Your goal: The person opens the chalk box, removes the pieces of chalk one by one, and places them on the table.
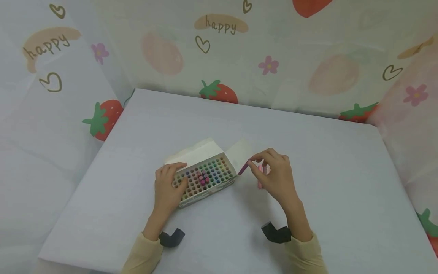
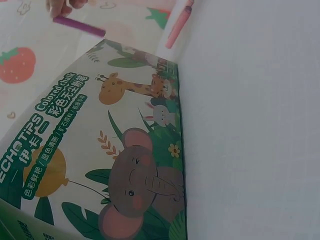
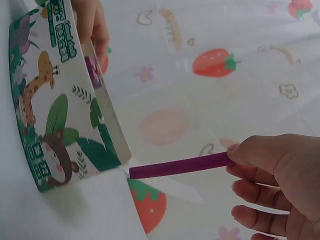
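A box of colored chalk (image 1: pixel 206 195) lies open on the table, with rows of chalk ends showing. Its printed side, with an elephant and a giraffe, fills much of the left wrist view. My left hand (image 1: pixel 168 186) holds the box's left end, thumb over the chalk tops and fingers along the far rim. Beyond the box's right end, my right hand (image 1: pixel 275 176) pinches a purple chalk stick (image 3: pixel 180 166) between thumb and fingertips. The stick's free end points down toward the box corner. Several pink and purple sticks (image 1: pixel 203 179) stand higher than the rest in the box.
A few pink chalk sticks (image 1: pixel 260 180) lie on the table, partly hidden under my right hand. The box's white lid flap (image 1: pixel 193 152) is folded back behind it, and a side flap (image 1: pixel 239 150) juts right. Strawberry-printed curtains (image 1: pixel 219 57) enclose the white table (image 1: pixel 342 182).
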### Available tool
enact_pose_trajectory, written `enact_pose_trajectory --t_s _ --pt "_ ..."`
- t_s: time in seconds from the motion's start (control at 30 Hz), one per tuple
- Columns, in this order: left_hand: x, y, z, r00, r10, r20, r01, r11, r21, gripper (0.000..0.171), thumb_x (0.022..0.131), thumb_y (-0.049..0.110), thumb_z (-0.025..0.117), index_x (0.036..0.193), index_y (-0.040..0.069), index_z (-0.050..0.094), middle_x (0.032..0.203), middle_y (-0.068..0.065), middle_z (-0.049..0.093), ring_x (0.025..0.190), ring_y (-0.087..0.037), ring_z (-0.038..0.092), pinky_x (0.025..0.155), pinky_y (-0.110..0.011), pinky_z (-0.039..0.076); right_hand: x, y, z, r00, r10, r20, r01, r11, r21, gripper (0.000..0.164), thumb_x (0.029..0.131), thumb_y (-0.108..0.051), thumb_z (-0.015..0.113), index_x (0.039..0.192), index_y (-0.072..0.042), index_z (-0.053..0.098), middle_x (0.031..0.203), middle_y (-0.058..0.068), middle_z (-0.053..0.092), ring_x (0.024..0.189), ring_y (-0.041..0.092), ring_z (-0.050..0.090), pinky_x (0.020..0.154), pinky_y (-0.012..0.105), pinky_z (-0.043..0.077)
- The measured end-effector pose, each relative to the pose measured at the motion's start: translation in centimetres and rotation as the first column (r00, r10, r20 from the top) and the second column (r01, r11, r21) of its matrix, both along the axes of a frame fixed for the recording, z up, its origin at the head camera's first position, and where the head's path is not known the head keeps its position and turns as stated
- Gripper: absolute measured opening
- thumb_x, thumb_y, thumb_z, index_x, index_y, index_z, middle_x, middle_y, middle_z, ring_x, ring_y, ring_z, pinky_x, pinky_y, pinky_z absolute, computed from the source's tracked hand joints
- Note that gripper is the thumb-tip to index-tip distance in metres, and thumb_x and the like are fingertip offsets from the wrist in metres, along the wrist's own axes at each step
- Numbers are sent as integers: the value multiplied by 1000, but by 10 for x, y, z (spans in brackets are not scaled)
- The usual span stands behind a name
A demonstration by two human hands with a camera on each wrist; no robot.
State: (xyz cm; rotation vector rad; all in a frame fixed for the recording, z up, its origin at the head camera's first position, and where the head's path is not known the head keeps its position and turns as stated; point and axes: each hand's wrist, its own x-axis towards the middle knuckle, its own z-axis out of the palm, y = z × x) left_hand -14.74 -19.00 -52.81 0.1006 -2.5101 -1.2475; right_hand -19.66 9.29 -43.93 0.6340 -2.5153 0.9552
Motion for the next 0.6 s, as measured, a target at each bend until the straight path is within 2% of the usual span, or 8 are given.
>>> enact_pose_trajectory --t_s 0.37,0.5,0.6 --pt "-1 0 -1 1000 0 3 0 1000 -5 35 80 13 63 115 19 60 117 -4 55 119 -29 34 95 -54 26 -4 38 4 999 -44 -16 44 999 -27 13 77 -14 74 88 -10 68 80 4 61 70 16 52 77 39 33" --pt "0 0 -2 1000 1 -2 -1 1000 -5 35 80 13 63 115 18 60 116 -4 56 119 -29 35 95 -55 26 -7 52 5 997 -77 3 77 997 3 12 77 -12 72 88 -9 68 79 5 62 70 17 54 73 38 35" --pt "0 0 -1 1000 -1 -6 1 1000 -4 36 80 12 63 115 18 60 117 -4 55 118 -29 35 95 -55 26 -9 63 3 996 -80 44 80 997 16 12 79 -13 71 90 -9 67 79 3 62 70 16 54 67 32 37"
